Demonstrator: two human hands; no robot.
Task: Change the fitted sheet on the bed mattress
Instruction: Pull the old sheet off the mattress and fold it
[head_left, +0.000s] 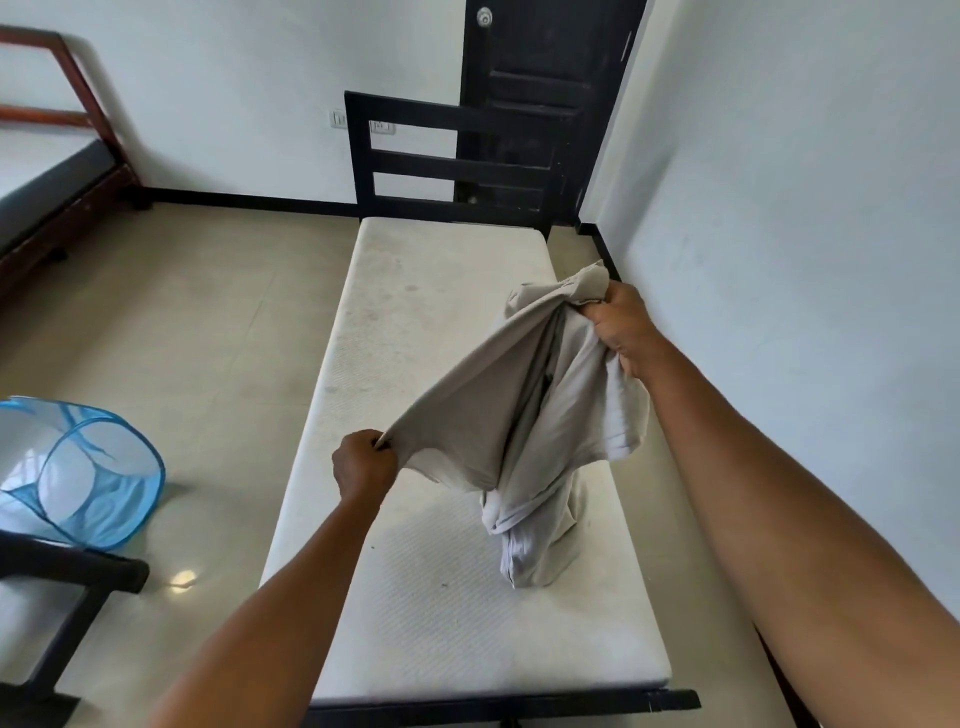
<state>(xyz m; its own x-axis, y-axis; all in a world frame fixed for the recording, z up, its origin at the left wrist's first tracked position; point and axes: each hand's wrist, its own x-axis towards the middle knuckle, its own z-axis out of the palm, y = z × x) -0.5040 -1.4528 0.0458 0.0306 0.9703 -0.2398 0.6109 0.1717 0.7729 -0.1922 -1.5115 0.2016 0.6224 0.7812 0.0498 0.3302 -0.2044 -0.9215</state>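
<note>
We stood at the foot of the bare mattress (410, 322). Nothing covered it, so we judged the stripping done. Our left hand (363, 467) pinched an edge of the beige fitted sheet (483, 415) and our right hand (621, 325) clenched a bunched part higher up, each grip clamped on cloth. The sheet hung between them, its lower end resting on the mattress. Opening it out, spreading it and tucking every corner were left to do.

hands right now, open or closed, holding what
Left hand: closed, pinching an edge of the sheet.
Right hand: closed, gripping the sheet's bunched top.
</note>
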